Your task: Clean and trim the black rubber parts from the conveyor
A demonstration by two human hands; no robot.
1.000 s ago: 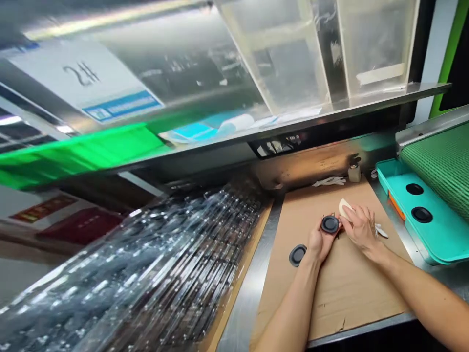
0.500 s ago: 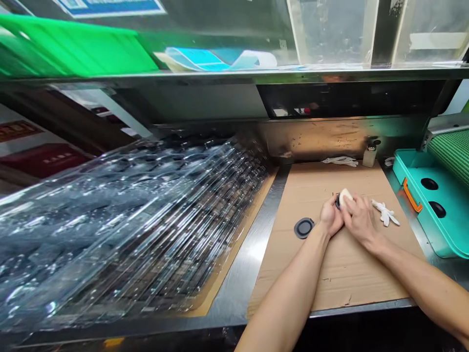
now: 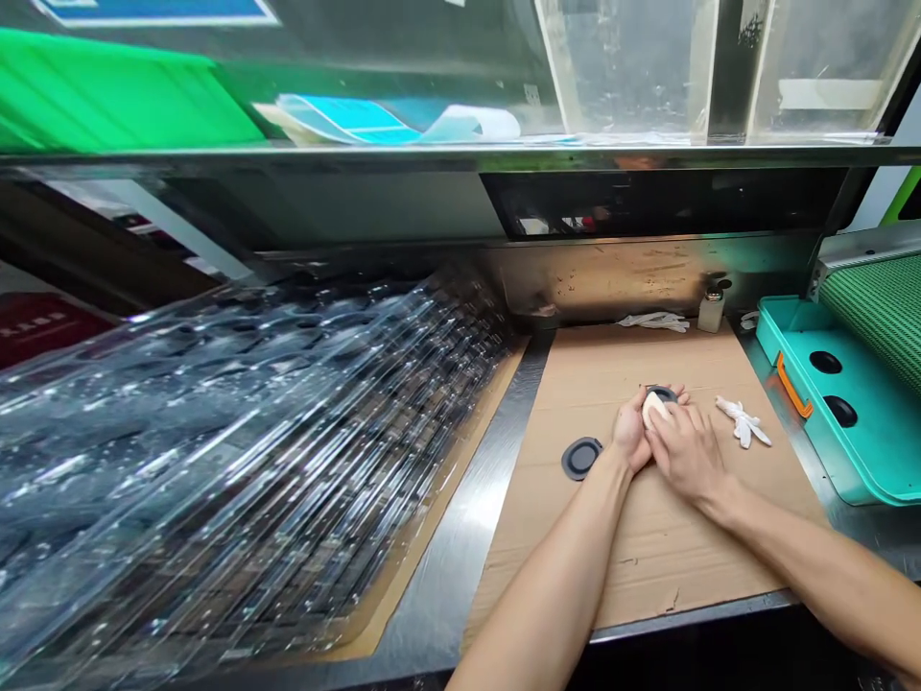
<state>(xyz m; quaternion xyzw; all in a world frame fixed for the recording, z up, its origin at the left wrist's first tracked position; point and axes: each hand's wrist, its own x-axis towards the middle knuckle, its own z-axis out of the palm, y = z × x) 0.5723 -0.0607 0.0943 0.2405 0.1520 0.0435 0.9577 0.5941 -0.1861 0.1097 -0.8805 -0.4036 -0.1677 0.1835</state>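
Over the cardboard sheet [image 3: 648, 566], my left hand [image 3: 630, 437] is closed around a dark round disc [image 3: 665, 393], partly hidden by my fingers. My right hand [image 3: 687, 453] grips a white pad [image 3: 653, 410], which lies against the disc. What the pad is made of I cannot make out. To the left of my hands, a flat dark grey ring-shaped piece [image 3: 581, 459] lies on the cardboard. A crumpled white glove [image 3: 743, 423] is just right of my right hand.
Stacked clear plastic trays [image 3: 288, 461] fill the left side. At the right stands a teal bin [image 3: 882, 475] holding two black discs [image 3: 840, 412], below a green conveyor belt [image 3: 882, 293]. A small bottle [image 3: 711, 311] and another white glove [image 3: 654, 322] sit along the back, under a metal shelf [image 3: 432, 158].
The white pad has shifted towards the near left side of the disc, and more of the disc's far side shows. The whole view has swung slightly right.
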